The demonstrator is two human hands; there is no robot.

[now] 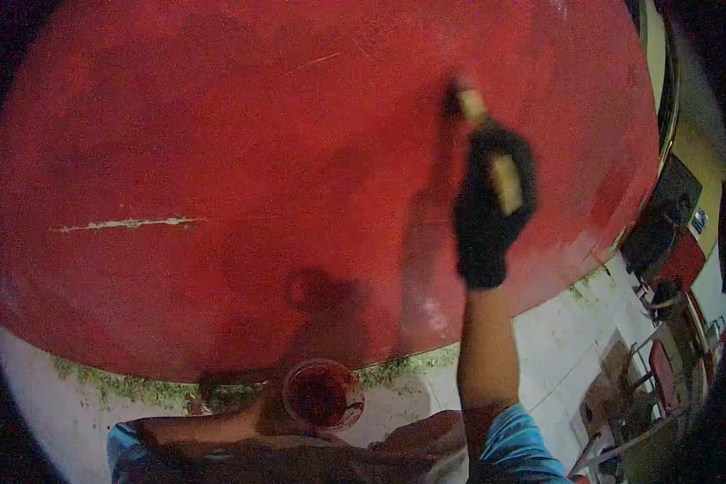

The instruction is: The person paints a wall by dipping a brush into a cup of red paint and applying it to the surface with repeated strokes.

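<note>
My right hand (496,189), in a black glove, is closed around the handle of a paintbrush (472,103). The dark bristles meet or nearly meet a large red painted wall (242,145); motion blurs them. Low in the view, a clear round tub (324,395) holds dark red paint, with red smears up its inner side. My left hand (271,411) is at the tub's left side and appears to hold it, though its fingers are mostly hidden in shadow.
A pale, jagged scratch (125,223) runs across the red wall. Pale floor tiles (569,347) with green-brown grime border the wall's lower edge. A chair (661,371) stands at the lower right, below dark and red items (673,254).
</note>
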